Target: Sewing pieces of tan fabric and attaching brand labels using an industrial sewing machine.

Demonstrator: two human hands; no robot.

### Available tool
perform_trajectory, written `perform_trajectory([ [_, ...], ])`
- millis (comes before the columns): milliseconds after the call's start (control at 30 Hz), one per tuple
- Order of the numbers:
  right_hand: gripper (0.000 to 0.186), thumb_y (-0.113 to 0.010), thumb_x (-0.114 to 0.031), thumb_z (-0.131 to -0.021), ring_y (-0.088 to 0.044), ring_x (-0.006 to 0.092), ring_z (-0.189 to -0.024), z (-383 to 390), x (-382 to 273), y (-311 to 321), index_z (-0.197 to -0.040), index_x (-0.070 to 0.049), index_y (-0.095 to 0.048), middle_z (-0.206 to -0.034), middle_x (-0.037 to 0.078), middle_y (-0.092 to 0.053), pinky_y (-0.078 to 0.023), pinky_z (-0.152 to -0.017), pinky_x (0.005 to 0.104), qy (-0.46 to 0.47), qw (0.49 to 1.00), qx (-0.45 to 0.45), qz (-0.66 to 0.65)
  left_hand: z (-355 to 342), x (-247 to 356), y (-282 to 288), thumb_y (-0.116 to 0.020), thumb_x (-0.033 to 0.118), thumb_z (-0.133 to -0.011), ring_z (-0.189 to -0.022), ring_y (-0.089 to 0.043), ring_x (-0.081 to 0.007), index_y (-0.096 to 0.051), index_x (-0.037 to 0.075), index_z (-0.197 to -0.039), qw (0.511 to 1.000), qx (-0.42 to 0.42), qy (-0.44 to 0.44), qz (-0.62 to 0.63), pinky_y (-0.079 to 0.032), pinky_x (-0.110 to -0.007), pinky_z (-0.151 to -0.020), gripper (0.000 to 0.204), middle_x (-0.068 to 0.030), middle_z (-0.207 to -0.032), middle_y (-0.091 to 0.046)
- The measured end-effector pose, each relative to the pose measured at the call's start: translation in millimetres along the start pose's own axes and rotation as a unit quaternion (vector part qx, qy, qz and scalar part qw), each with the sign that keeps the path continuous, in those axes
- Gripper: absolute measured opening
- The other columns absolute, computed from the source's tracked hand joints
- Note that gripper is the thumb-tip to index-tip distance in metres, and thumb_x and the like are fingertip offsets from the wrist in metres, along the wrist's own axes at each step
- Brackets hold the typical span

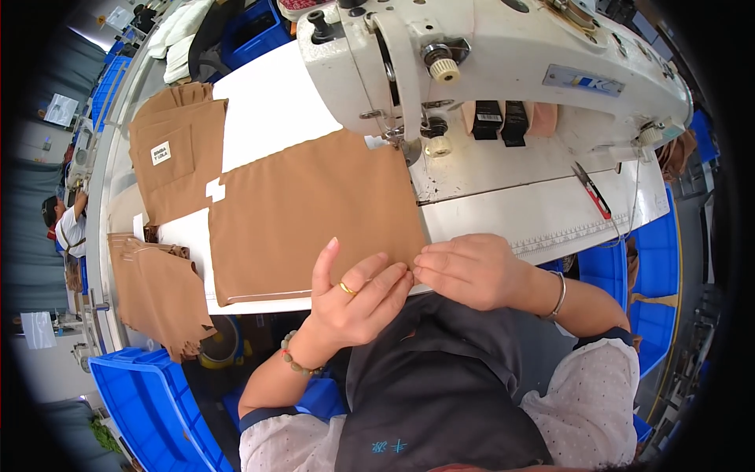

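Note:
A brown fabric panel (314, 208) lies flat on the white sewing table, its far right edge close to the needle area of a white sewing machine (503, 59). At the panel's near right corner, my left hand (354, 295) pinches the edge between thumb and fingers, its index finger raised. My right hand (472, 271) meets it there, fingertips pressed together on the same corner. The bit of cloth between the fingertips is mostly hidden. A pale line of stitching runs along the panel's near edge.
Left of the panel are a brown piece with a pocket and white label (177, 149) and stacked brown pieces (153, 291) overhanging the table edge. Red-handled thread snips (594, 193) lie at right near a ruler strip. Blue bins (149, 409) stand below; a person (71, 224) sits far left.

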State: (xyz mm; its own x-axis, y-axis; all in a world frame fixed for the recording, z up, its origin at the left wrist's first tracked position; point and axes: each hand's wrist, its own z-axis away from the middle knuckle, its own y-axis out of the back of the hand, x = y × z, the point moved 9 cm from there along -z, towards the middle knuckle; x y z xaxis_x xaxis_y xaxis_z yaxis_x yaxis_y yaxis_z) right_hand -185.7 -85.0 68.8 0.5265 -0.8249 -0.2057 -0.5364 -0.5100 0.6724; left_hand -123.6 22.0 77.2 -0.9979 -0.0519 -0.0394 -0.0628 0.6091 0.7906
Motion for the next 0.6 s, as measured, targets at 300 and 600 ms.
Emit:
perform_trajectory([
  [300, 0.020, -0.070, -0.009, -0.078, -0.065, 0.0135, -0.072, 10, -18, -13, -0.095, 0.000, -0.071, -0.102, 0.011, -0.070, -0.047, -0.054, 0.0244, 0.053, 0.987, -0.096, 0.115, 0, 0, -5, -0.075, 0.018, -0.074, -0.097, -0.067, -0.0163, -0.079, 0.018, -0.085, 0.999, -0.024, -0.007, 0.040, -0.037, -0.053, -0.113, 0.012, 0.0058, -0.095, -0.073],
  [600, 0.020, -0.069, -0.010, -0.078, -0.059, 0.0094, -0.062, 21, -15, -31, -0.095, 0.001, -0.071, -0.098, 0.011, -0.071, -0.042, -0.051, 0.0224, 0.055, 0.986, -0.123, 0.097, 1, -13, -28, -0.078, 0.010, -0.069, -0.089, -0.068, -0.0200, -0.075, 0.009, -0.087, 0.980, -0.082, 0.019, 0.181, -0.058, -0.034, -0.076, 0.018, -0.0018, -0.092, -0.070],
])
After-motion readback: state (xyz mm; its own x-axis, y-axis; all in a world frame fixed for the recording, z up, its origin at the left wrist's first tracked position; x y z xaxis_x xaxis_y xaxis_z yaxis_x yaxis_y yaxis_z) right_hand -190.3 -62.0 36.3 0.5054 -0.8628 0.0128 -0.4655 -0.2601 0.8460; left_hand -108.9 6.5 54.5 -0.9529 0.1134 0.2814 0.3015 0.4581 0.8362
